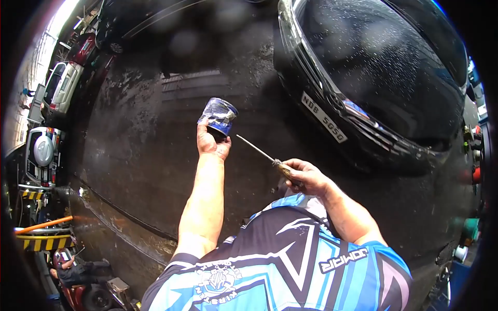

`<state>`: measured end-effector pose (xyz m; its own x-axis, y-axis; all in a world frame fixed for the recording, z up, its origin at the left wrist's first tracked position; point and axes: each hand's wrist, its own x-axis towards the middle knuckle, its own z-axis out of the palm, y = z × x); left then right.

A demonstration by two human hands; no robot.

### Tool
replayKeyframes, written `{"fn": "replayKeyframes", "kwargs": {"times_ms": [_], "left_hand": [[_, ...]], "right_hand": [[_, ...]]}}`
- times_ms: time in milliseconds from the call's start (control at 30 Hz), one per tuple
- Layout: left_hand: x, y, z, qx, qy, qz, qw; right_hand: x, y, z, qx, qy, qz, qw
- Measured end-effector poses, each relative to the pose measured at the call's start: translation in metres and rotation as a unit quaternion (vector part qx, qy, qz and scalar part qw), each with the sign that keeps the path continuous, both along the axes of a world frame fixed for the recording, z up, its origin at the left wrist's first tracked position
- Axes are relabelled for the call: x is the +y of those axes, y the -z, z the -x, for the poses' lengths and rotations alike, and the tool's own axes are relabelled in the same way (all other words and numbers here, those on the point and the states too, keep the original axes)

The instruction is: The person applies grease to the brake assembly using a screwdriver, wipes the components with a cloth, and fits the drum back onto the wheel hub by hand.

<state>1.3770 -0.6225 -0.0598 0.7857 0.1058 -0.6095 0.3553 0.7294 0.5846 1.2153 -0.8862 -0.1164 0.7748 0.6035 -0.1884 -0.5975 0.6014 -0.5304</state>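
Observation:
A blue and silver can [219,115], its label worn or smudged, is held out in front of me, slightly tilted. My left hand [211,143] grips its lower part from below, with the thumb on the near side. In my right hand [306,177] is a screwdriver [259,150], with the fingers wrapped round its brownish handle. The thin metal shaft points up and left, and its tip is a short way right of and below the can, not touching it. The palm side of my right hand is hidden.
A wet black car [373,72] with a number plate [323,117] stands at the right on the dark wet floor [155,145]. Other vehicles line the left edge. A person [83,267] is at the lower left, near yellow-black striped barriers [44,243].

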Motion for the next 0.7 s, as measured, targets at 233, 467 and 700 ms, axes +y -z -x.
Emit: {"fn": "replayKeyframes", "kwargs": {"times_ms": [233,467,700], "left_hand": [[-0.017,-0.025,-0.176,-0.002,-0.067,0.092,0.994],[-0.002,0.01,-0.368,-0.022,-0.052,0.052,0.997],[-0.01,0.043,-0.631,0.06,-0.029,0.027,0.997]], "right_hand": [[0.021,-0.04,-0.206,0.126,-0.071,0.056,0.988],[0.012,0.002,-0.385,0.065,-0.081,0.171,0.98],[0.04,0.004,-0.623,-0.284,0.172,0.415,0.847]]}}
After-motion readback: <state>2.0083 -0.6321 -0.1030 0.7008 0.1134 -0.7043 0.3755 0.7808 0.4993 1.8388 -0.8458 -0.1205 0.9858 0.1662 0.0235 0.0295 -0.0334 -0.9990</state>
